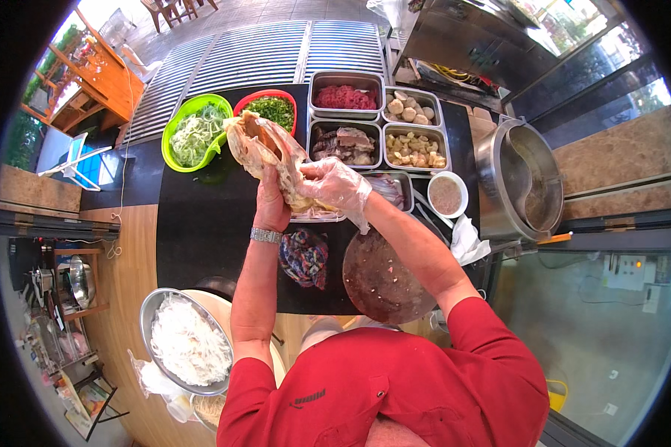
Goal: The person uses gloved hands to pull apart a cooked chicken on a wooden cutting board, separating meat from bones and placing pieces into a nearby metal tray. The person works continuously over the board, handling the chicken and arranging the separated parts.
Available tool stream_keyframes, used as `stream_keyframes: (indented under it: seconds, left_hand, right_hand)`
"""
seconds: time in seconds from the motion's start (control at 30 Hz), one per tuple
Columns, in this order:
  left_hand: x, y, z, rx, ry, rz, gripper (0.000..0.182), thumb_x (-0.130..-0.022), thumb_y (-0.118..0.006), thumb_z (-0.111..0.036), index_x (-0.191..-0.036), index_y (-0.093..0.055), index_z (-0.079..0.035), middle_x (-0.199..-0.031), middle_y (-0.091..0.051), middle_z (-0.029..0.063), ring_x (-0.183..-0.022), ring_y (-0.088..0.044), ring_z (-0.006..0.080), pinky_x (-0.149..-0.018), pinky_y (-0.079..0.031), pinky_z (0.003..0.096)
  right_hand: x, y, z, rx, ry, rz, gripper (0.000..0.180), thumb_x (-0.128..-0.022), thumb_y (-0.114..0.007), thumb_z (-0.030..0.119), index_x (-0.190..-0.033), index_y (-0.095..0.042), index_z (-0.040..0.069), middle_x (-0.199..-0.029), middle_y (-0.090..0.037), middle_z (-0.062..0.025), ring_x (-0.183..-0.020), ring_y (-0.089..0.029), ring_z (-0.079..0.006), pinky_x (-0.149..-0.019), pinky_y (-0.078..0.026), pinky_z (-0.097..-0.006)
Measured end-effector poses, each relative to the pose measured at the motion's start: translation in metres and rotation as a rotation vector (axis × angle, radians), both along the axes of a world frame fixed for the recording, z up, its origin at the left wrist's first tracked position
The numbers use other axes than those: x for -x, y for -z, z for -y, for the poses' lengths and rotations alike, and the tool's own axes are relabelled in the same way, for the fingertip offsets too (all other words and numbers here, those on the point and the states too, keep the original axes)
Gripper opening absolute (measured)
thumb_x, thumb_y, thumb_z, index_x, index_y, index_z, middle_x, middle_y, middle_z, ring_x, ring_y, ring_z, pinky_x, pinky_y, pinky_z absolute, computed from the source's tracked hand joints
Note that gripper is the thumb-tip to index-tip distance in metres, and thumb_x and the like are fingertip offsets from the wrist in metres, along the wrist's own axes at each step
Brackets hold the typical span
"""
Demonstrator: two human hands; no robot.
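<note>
My bare left hand (pixel 272 202), with a metal watch at the wrist, grips a cooked poultry carcass (pixel 257 146) from below and holds it up over the table. My right hand (pixel 335 183), in a clear plastic glove, has its fingers on the carcass's lower right side. Under the carcass, a container of shredded meat (pixel 317 214) is partly hidden. Steel pans of raw minced meat (pixel 346 98), sliced dark meat (pixel 344 146), meatballs (pixel 411 110) and yellowish chunks (pixel 413 150) stand beyond. A green basket of sliced onion (pixel 195 134) and a red basket of chopped green herbs (pixel 271 112) are at the left.
A round chopping board (pixel 386 279) and a patterned cloth (pixel 303 258) lie near me. A white bowl (pixel 447 194) and a large divided steel pot (pixel 528 179) stand at the right. A steel bowl of white noodles (pixel 189 341) is at the lower left.
</note>
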State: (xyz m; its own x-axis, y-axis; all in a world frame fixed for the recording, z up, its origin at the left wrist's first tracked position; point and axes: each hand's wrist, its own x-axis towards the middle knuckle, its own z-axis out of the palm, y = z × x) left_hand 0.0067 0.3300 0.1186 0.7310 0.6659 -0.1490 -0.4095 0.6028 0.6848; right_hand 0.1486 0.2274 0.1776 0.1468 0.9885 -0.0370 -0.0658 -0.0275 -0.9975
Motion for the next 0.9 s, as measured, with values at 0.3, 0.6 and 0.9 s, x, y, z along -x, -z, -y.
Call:
stream_keyframes:
  seconds: [0.3, 0.6, 0.9]
  left_hand:
    - [0.002, -0.009, 0.005, -0.116, -0.130, -0.096, 0.056, -0.100, -0.066, -0.041, -0.141, -0.050, -0.006, -0.129, -0.064, 0.0060, -0.112, -0.065, 0.0188, -0.096, -0.055, 0.0368]
    - [0.006, 0.009, 0.021, -0.058, -0.297, -0.065, 0.050, -0.096, -0.073, -0.022, -0.139, -0.054, -0.007, -0.133, -0.063, 0.0038, -0.117, -0.063, 0.0163, -0.099, -0.053, 0.0352]
    - [0.016, 0.008, 0.013, -0.086, -0.262, -0.124, 0.050, -0.096, -0.074, -0.019, -0.140, -0.053, -0.008, -0.134, -0.063, 0.0042, -0.117, -0.062, 0.0166, -0.099, -0.053, 0.0350]
  right_hand:
    - [0.016, 0.007, -0.007, -0.040, 0.282, 0.573, 0.019, -0.086, -0.063, 0.018, -0.091, -0.070, 0.001, -0.080, -0.067, -0.0230, -0.073, -0.067, -0.0342, -0.071, -0.052, -0.0404]
    - [-0.001, 0.039, -0.002, 0.121, 0.233, 0.364, 0.023, -0.091, -0.058, 0.013, -0.101, -0.074, -0.001, -0.081, -0.070, -0.0045, -0.078, -0.062, -0.0104, -0.073, -0.052, -0.0310]
    - [0.006, 0.009, 0.001, 0.129, -0.009, 0.512, 0.024, -0.092, -0.063, 0.014, -0.109, -0.076, 0.004, -0.083, -0.072, 0.0004, -0.078, -0.058, -0.0041, -0.073, -0.052, -0.0279]
